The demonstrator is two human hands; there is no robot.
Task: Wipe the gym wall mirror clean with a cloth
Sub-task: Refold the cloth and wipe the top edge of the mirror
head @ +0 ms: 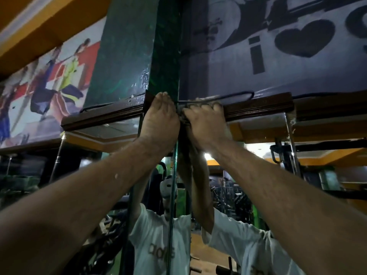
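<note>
Head view looks up along both raised forearms to the top of the mirror (258, 175), whose glass stands upright on the wall with a vertical seam running down between two panes. Its dark wooden frame (258, 108) runs crosswise along the top edge. The cloth (183, 116) is a dark bunched wad at the upper corner of the right pane, just below the frame — too crumpled to show a long axis. The right hand (204, 124) grips it, fingers curled over the wad and knuckles against the frame. The left hand (158, 120) lies flat beside it, fingers straight and together, pointing up, tips on the frame. Both hands touch at the seam. A thin cable (234, 96) loops along the frame's top.
</note>
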